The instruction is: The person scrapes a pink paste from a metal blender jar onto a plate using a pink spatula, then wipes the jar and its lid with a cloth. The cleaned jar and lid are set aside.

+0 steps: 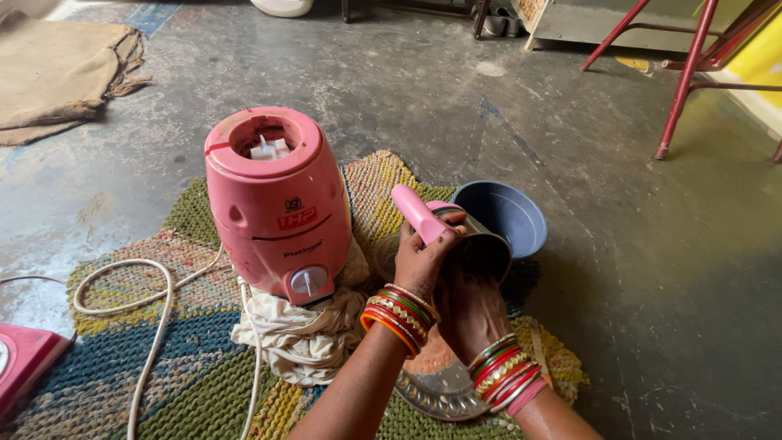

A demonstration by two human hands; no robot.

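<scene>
L hand (pixel 419 261): gripping pink plastic handle (pixel 417 213) of steel mixer jar (pixel 481 244), jar tilted.
R hand (pixel 471 310): against jar's side, fingers hidden behind it.
Blue round plastic bowl (pixel 509 213): just behind jar, touching or nearly.
Pink plastic mixer base (pixel 277 204): upright on crumpled cream cloth (pixel 305 338), left of hands.
White power cord (pixel 151 326): looped over multicolour woven mat (pixel 122 358).
Round steel plate (pixel 440 391): under wrists, on mat.
Red metal chair legs (pixel 680 90): far right, well apart.
</scene>
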